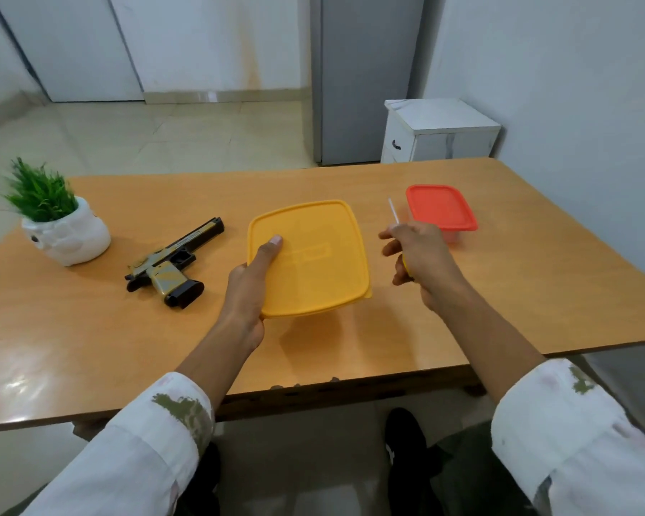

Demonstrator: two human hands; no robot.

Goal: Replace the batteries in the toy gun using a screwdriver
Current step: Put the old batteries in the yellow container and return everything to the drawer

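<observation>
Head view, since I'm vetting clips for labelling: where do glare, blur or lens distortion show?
In the head view, glare washes the table at its near-left corner; the plant and the shaft of the screwdriver in the right hand are smeared; the table's edges curve slightly from the wide lens; the toy gun and yellow container look sharp.

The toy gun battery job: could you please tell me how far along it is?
Barely started. Done: the right hand holds the screwdriver. In hand: the left hand grips the yellow container, lid on. The toy gun lies untouched on the table, so unscrewing, the swap and closing up all remain.
</observation>
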